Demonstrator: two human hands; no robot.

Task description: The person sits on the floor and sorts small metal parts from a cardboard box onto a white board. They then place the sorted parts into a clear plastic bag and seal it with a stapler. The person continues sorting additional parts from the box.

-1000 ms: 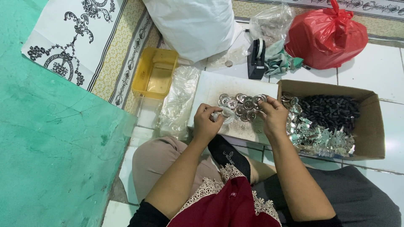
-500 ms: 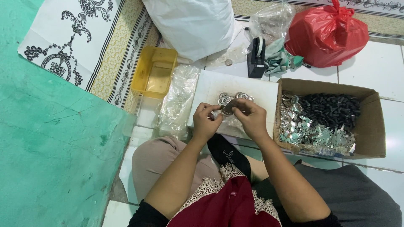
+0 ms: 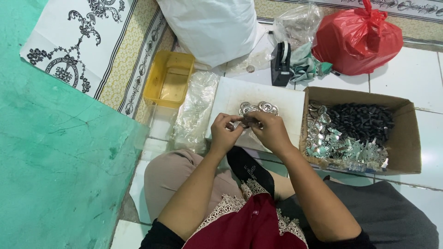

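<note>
**A:** so what's going on with the hands here?

**B:** both are together over the white board (image 3: 286, 99) on the floor. The left hand (image 3: 224, 133) and right hand (image 3: 271, 131) meet at the fingertips, pinched narrow on a small silvery metal piece (image 3: 244, 122) held between them. It's too small to say exactly what it is.

**A:** and the rest of those shiny bits?

**B:** there's a little heap of round metal rings (image 3: 259, 108) on the board, just past the fingers. To the right, touching the board's edge, sits a cardboard box (image 3: 408, 138), with black pieces (image 3: 362, 121) toward the back and silvery metal scraps (image 3: 344, 150) along the front and left.

**A:** anything else around?

**B:** a yellow plastic tub (image 3: 170, 78) off to the left, a crumpled clear plastic bag (image 3: 196, 110) between it and the board, a black tape dispenser (image 3: 280, 64) behind the board, plus a red plastic bag (image 3: 357, 39) and a white sack (image 3: 212, 27) further back.
</note>
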